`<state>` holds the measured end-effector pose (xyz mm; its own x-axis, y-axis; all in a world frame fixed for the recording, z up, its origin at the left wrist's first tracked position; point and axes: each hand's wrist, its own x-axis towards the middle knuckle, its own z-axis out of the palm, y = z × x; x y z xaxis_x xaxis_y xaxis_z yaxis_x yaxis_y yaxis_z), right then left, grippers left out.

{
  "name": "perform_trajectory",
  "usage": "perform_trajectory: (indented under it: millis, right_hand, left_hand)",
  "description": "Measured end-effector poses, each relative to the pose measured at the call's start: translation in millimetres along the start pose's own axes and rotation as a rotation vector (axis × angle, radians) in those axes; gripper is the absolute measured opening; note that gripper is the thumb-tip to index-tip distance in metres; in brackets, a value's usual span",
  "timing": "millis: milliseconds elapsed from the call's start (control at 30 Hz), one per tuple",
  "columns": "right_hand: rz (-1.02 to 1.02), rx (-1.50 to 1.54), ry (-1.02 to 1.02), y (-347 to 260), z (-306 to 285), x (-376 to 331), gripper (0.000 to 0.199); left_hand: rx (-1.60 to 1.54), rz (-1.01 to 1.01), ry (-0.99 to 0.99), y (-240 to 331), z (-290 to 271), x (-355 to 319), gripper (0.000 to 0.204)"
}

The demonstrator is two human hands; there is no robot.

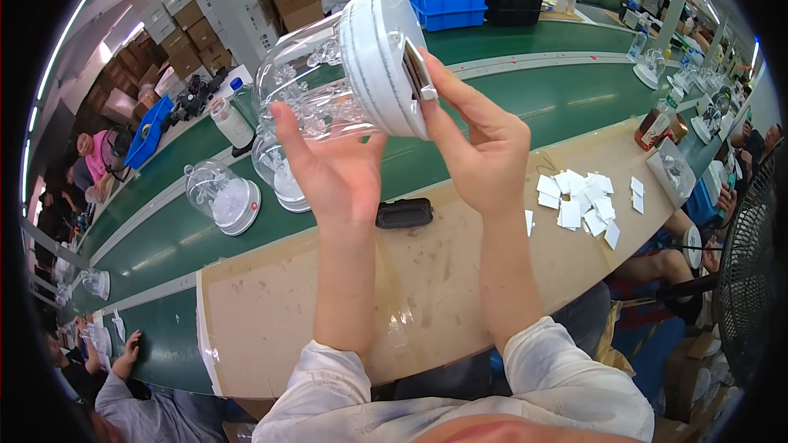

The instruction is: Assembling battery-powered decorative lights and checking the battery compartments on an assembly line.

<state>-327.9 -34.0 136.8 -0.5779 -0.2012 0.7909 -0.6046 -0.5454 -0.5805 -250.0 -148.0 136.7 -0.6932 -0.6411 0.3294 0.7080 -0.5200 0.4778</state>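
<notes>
Raised above the table is a clear dome ornament [373,70] with a ridged white base, tilted on its side, its underside turned to the right. Clear decorative shapes show inside the dome. My left hand [341,168] cups the clear part from below, thumb on the near side and fingers behind. My right hand [484,143] is closed at the base's underside. Its thumb and forefinger pinch around a slot-like opening with a small white piece at its edge; the fingertips partly hide what they grip. Small white square pieces [579,197] lie in a loose pile on the brown board.
A black oblong case [404,213] lies on the brown board [287,312]. More dome ornaments [223,197] stand along the green conveyor [156,234]. Blue bins [443,0] are at the back, a bottle [657,121] and fan [751,254] at right. Other people sit on both sides.
</notes>
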Motion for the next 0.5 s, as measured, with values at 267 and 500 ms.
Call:
perform_trajectory:
  millis: [267,500]
  right_hand:
    - [-0.038,-0.164,-0.318,-20,-5,-3,0.062]
    - [-0.023,-0.26,-0.26,-19,6,-8,0.071]
  left_hand:
    - [0.006,0.017,0.005,3,-6,3,0.092]
    - [0.141,0.161,0.051,-3,8,-3,0.097]
